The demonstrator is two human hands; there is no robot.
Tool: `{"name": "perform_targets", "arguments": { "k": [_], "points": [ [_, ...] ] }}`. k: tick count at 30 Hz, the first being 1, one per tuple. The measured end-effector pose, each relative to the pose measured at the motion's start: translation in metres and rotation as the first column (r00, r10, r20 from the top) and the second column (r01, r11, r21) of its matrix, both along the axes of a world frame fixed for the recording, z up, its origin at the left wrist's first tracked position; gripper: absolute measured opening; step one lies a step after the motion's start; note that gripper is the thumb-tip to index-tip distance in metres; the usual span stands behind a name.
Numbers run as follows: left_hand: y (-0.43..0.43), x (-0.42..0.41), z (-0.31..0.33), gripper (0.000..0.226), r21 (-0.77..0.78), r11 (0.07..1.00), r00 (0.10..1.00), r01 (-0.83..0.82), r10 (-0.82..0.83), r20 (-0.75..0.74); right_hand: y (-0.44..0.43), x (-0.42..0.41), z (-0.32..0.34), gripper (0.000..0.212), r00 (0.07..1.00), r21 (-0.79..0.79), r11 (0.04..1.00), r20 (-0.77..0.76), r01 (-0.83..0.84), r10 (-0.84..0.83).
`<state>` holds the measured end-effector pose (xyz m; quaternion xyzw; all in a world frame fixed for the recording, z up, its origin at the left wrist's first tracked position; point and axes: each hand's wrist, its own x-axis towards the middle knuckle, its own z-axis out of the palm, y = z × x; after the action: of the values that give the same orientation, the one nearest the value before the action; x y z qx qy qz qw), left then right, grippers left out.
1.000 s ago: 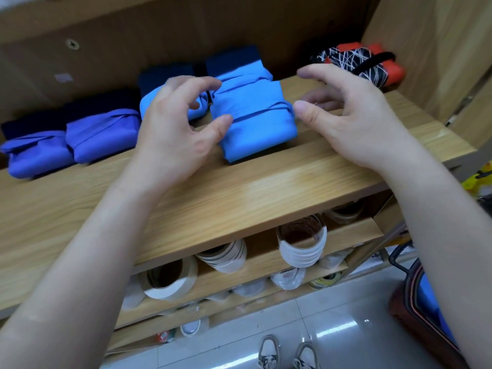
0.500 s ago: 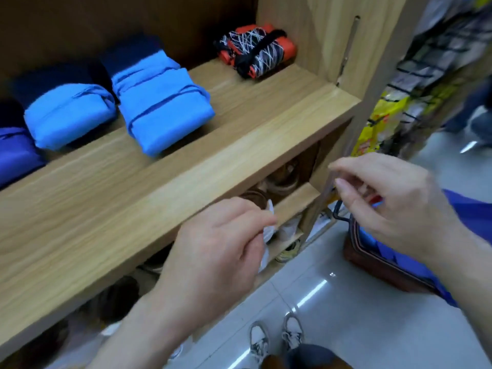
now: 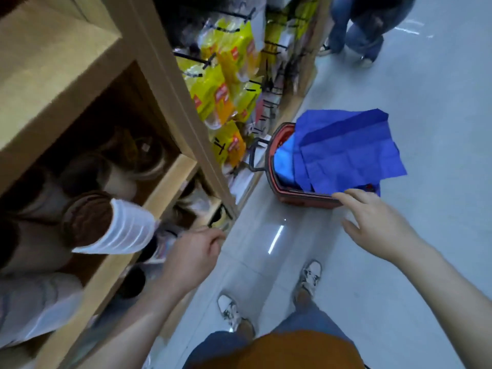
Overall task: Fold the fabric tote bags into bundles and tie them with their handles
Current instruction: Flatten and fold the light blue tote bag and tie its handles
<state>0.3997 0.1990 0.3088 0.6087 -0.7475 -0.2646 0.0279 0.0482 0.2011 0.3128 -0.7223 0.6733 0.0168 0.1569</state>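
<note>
View from the head camera, looking down an aisle floor [image 3: 439, 129] of pale tiles. A red basket [image 3: 300, 194] stands on the floor beside the wooden shelf unit [image 3: 66, 62]. An unfolded dark blue tote bag [image 3: 351, 153] lies draped over the basket's top, spilling past its far rim; a lighter blue bag [image 3: 285, 161] shows inside the basket beneath it. The right hand [image 3: 372, 222] is stretched toward the basket with fingers spread and released, its fingertips just beside the near rim and the lower edge of the dark blue bag; whether they touch either cannot be told. The left hand [image 3: 194, 251] hangs near the shelf's lower corner with fingers loosely curled, grasping nothing that can be seen. Rolls of tape [image 3: 106, 225] lie in the shelf compartments at left. Yellow packets [image 3: 226, 83] hang on hooks past the shelf. The person's two shoes [image 3: 310, 275] stand on the floor below the hands. A second person's legs [image 3: 356, 30] appear at upper right.
</note>
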Motion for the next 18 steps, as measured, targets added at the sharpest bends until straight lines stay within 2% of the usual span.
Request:
{"name": "perform_targets", "arguments": {
  "k": [4,7,11,13,15,18],
  "points": [
    [-0.028,-0.061,-0.044,0.025,0.118,0.99,0.997,-0.08,0.078,0.022,-0.009,-0.068,-0.036,0.057,0.992,0.1,0.99,0.068,0.098,-0.105],
    [-0.052,-0.109,-0.079,0.026,0.193,0.976,0.995,-0.099,0.096,0.021,-0.022,-0.108,-0.065,0.054,0.974,0.131,0.977,0.131,0.17,-0.187],
    [-0.091,-0.167,-0.122,0.025,0.312,0.916,0.966,-0.252,0.258,0.022,-0.049,-0.144,-0.108,0.05,0.921,0.149,0.946,0.23,0.287,-0.316],
    [-0.111,-0.187,-0.149,0.022,0.338,0.871,0.921,-0.356,0.388,-0.03,-0.066,-0.157,-0.136,0.047,0.858,0.187,0.905,0.293,0.382,-0.423],
    [-0.131,-0.204,-0.177,0.023,0.387,0.818,0.868,-0.425,0.49,-0.084,-0.083,-0.168,-0.166,0.046,0.751,0.264,0.825,0.344,0.499,-0.564],
    [-0.163,-0.23,-0.223,0.025,0.461,0.781,0.848,-0.422,0.519,-0.104,-0.104,-0.181,-0.21,0.049,0.617,0.384,0.704,0.34,0.598,-0.71]
  ]
}}
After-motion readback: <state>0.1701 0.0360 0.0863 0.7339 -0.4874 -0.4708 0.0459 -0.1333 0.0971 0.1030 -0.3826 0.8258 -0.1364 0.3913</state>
